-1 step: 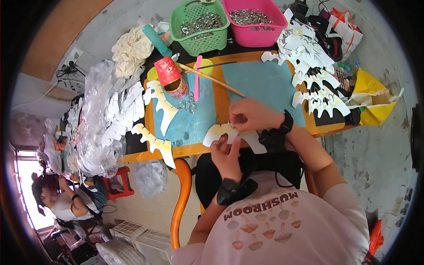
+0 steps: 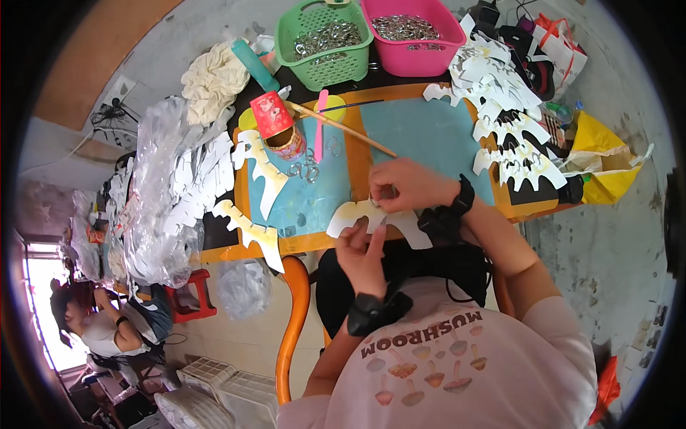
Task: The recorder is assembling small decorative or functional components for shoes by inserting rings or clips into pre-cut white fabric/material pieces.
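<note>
At the near edge of the table lies a curved white cut-out piece with a yellowish film along its upper side. My left hand grips its lower edge, fingers at the notch and thumb pointing up. Just above it, my right hand is closed in a pinch over the piece's upper edge. A small shiny bit shows by those fingertips, too small to name. To the left lie two more notched white pieces, one upper and one lower. Several metal rings rest near a patterned cup.
Behind stand a green basket and a pink basket, both holding metal hardware. A wooden stick and a pink spatula lie mid-table. White pieces pile up at right. Another person sits at far left.
My left hand has shifted very slightly left, its thumb drawing a little away from the right hand. The right hand stays pinched in place.
</note>
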{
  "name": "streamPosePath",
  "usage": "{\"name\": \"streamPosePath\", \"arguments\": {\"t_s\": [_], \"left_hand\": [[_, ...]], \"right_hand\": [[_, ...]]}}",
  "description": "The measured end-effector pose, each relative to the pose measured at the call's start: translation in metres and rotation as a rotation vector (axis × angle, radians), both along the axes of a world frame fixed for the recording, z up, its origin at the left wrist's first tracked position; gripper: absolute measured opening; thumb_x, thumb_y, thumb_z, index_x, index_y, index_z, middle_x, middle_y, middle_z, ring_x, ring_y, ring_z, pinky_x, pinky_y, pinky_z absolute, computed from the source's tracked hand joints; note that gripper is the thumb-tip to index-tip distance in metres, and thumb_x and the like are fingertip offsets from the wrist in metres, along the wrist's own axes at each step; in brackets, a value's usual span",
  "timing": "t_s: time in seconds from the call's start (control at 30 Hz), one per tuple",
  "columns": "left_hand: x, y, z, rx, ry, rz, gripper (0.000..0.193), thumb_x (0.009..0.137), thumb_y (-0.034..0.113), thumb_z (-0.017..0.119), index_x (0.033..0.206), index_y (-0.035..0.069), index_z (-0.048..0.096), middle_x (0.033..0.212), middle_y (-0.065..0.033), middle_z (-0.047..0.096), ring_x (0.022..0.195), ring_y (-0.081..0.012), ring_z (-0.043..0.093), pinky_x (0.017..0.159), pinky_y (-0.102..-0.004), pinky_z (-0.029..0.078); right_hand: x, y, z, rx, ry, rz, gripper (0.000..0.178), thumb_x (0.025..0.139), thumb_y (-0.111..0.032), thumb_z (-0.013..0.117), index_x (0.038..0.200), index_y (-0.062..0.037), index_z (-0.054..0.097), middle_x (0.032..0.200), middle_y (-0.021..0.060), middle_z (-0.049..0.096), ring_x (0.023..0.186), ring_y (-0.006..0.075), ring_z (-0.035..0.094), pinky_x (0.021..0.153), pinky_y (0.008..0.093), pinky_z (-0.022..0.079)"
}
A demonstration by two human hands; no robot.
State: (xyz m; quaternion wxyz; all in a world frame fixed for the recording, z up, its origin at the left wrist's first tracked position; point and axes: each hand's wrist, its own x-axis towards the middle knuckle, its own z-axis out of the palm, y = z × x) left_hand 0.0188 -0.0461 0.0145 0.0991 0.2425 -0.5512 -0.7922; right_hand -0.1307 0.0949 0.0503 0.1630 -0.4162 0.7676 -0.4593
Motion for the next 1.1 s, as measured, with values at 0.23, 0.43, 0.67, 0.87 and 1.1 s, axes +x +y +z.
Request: {"name": "streamPosePath", "arguments": {"t_s": [0.23,0.43,0.67,0.87,1.1], "left_hand": [[0.015,-0.042,0.013,-0.028,0.238,-0.173,0.032,0.096,-0.005,0.061,0.122,0.005,0.046,0.113,-0.011,0.068,0.1,-0.0105,0.061,0.087,-0.0229,0.047],[0.003,-0.026,0.015,-0.02,0.256,-0.337,0.013,0.1,0.006,0.06,0.111,0.004,0.054,0.109,-0.011,0.071,0.09,-0.0106,0.06,0.079,-0.0232,0.044],[0.003,-0.016,0.003,-0.295,0.27,-0.261,0.013,0.094,0.004,0.068,0.105,0.003,0.06,0.101,-0.0057,0.07,0.088,-0.0092,0.061,0.077,-0.0247,0.046],[-0.016,-0.017,0.026,-0.969,0.483,-0.286,0.024,0.082,0.003,0.075,0.102,0.005,0.063,0.102,-0.0081,0.07,0.094,-0.0264,0.063,0.083,-0.0368,0.047],[-0.051,0.004,0.008,-1.109,0.553,-0.512,0.035,0.075,0.0,0.075,0.105,0.008,0.059,0.1,-0.0063,0.07,0.103,-0.0308,0.063,0.091,-0.0436,0.042]], "right_hand": [[-0.006,0.056,0.067,-0.088,-0.227,0.029,0.009,0.078,-0.003,0.072,0.083,-0.0023,0.065,0.094,0.0025,0.063,0.079,0.011,0.06,0.066,0.0248,0.05],[0.004,0.171,0.097,-0.144,-0.185,-0.128,0.008,0.075,0.006,0.07,0.08,0.0018,0.065,0.097,0.0081,0.061,0.077,0.0072,0.054,0.065,0.0202,0.044],[-0.004,0.112,0.093,0.215,-0.18,0.048,0.009,0.079,-0.006,0.073,0.085,-0.0015,0.067,0.09,0.0056,0.064,0.078,0.0145,0.063,0.065,0.0285,0.051],[0.007,0.064,-0.009,0.27,0.062,0.021,0.004,0.08,-0.004,0.07,0.082,-0.0036,0.066,0.086,0.0064,0.061,0.068,0.0203,0.063,0.061,0.0315,0.051],[0.054,0.062,-0.024,0.237,0.394,-0.241,0.017,0.078,-0.006,0.071,0.092,-0.0052,0.061,0.089,0.0085,0.056,0.075,0.0314,0.061,0.064,0.0411,0.051]]}}
